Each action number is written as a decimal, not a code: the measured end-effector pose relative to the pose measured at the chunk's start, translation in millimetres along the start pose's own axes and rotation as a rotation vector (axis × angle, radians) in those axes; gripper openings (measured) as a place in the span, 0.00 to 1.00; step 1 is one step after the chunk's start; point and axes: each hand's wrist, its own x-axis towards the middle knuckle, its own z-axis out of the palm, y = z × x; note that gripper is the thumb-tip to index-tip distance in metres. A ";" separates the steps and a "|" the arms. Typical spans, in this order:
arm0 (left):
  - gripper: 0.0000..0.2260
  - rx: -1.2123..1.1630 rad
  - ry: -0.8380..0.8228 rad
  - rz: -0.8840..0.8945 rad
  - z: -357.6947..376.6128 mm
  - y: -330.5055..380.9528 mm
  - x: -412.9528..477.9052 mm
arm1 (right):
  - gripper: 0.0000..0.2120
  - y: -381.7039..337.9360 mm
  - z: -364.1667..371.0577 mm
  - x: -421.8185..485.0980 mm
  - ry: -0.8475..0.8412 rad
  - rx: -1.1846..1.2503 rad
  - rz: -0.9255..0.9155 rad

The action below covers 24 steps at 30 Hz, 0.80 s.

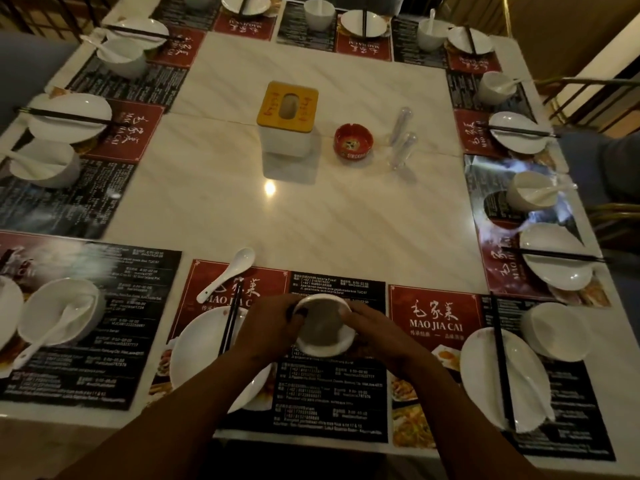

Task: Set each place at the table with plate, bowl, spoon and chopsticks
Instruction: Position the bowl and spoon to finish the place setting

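Both my hands hold a small white bowl over the black part of the near middle placemat. My left hand grips its left rim and my right hand its right side. Just left of the bowl lies a white plate with black chopsticks across it, partly hidden by my left forearm. A white spoon lies loose on the mat's far left corner, partly on the marble.
Other places around the marble table hold plates, bowls, spoons and chopsticks. At the near right, a plate carries chopsticks and a spoon beside a bowl. A tissue box, red ashtray and two clear shakers stand mid-table.
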 end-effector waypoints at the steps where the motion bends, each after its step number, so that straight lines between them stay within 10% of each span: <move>1: 0.09 -0.015 -0.016 -0.044 1.5 -0.6 0.2 | 0.17 0.9 -1.0 -0.3 0.022 -0.135 -0.035; 6: 0.11 -0.065 -0.057 -0.235 5.0 -4.5 -1.5 | 0.16 18.1 1.2 7.0 0.181 -0.711 -0.119; 24: 0.08 -0.093 0.334 -0.355 -61.9 -63.8 -11.9 | 0.16 43.0 25.1 13.7 0.239 -0.716 -0.084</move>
